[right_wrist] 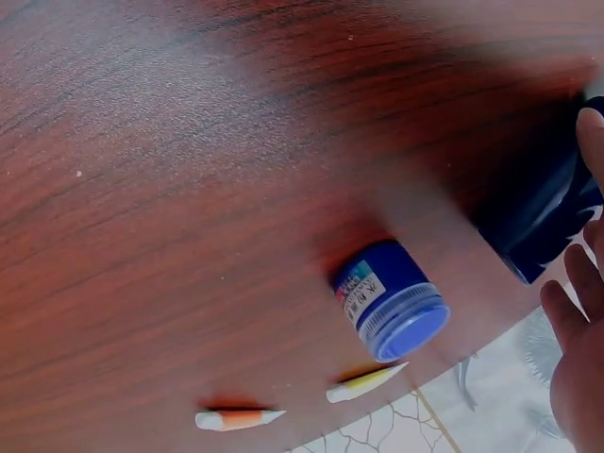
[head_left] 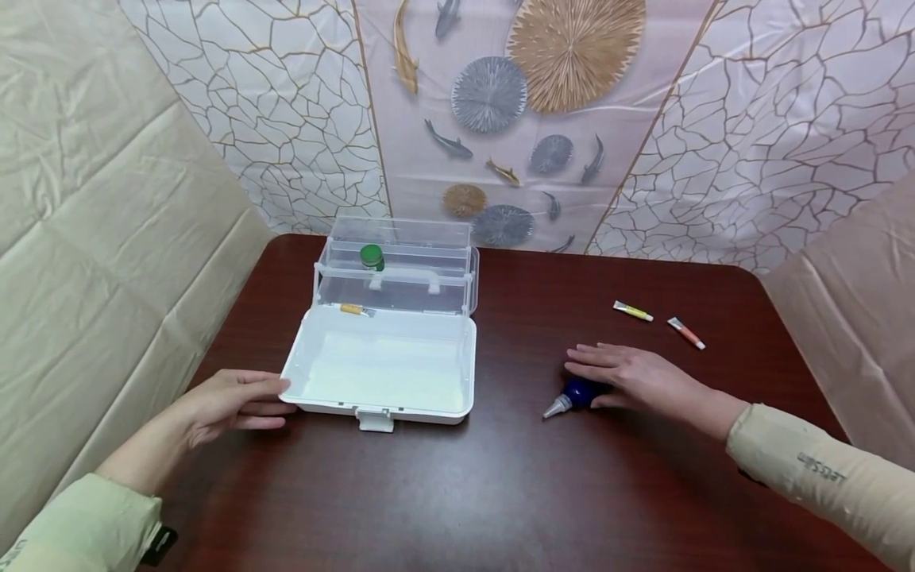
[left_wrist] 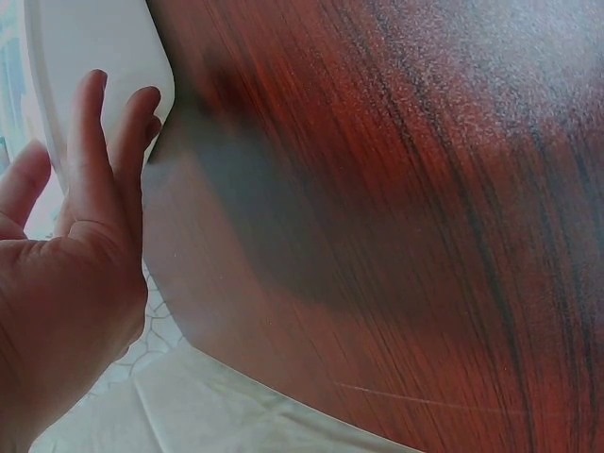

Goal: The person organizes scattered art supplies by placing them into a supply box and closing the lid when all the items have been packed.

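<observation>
A white box (head_left: pixel 386 416) with a front latch and a raised clear tray section stands left of centre on the table. My left hand (head_left: pixel 239 403) touches its front left corner, fingers nearly straight along the white wall in the left wrist view. On the right, my right hand (head_left: pixel 646 384) holds a dark blue squeeze bottle (head_left: pixel 579 392) lying on its side, with a clear tapered nozzle pointing front left. The right wrist view shows the thumb on the bottle and the fingers at its far side. Beside it is a blue paint jar (right_wrist: pixel 382 283), hidden in the head view.
A yellow paint tube (head_left: pixel 633 311) and an orange-red paint tube (head_left: pixel 686 333) lie at the back right. Inside the box's clear section are a green-lidded jar (head_left: pixel 372 257) and an orange tube (head_left: pixel 353 309). Cloth-covered walls (head_left: pixel 300 119) border the table's back and sides.
</observation>
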Motion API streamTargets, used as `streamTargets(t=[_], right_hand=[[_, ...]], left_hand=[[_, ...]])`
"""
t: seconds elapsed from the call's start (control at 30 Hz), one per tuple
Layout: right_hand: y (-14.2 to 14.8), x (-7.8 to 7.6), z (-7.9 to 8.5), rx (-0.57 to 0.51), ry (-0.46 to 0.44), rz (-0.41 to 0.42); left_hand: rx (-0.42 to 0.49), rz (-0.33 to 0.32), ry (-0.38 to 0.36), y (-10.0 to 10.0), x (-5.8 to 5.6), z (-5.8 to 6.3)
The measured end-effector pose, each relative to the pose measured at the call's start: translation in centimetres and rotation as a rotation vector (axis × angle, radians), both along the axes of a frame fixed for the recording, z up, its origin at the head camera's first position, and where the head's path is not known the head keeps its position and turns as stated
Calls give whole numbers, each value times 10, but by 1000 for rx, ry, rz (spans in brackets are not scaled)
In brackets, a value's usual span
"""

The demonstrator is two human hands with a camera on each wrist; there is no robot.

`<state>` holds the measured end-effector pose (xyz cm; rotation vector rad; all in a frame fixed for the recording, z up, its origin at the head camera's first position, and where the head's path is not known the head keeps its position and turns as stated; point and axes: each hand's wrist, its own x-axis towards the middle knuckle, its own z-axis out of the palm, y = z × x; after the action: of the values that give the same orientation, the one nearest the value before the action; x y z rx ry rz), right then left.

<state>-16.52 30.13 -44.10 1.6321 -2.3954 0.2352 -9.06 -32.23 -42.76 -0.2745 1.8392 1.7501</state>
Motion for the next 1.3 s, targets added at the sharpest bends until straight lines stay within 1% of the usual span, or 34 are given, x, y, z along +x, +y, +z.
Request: streamTargets(t=[0.17, 0.27, 0.53, 0.67, 0.9, 1.03, 1.3], right_hand=[[-1, -2, -4, -16, -7, 18], [-2, -2, -6, -31, -15, 12], [-9, 1, -9, -26, -53, -68], [-11, 2, -9, -8, -51, -102], [-15, 0, -10, -5, -9, -139], [-18, -2, -11, -19, -17, -158], [-22, -4, -12, -34, -20, -169]], left_hand=[[1, 1, 3, 0, 0, -1], [3, 2, 2, 1, 0, 0], [-2, 3, 3, 1, 0, -2], [-2, 4, 3, 1, 0, -1], [-5, 4, 5, 1, 0, 0], [-7, 11, 4, 1, 1, 1], [-7, 15, 5, 1, 2, 2]])
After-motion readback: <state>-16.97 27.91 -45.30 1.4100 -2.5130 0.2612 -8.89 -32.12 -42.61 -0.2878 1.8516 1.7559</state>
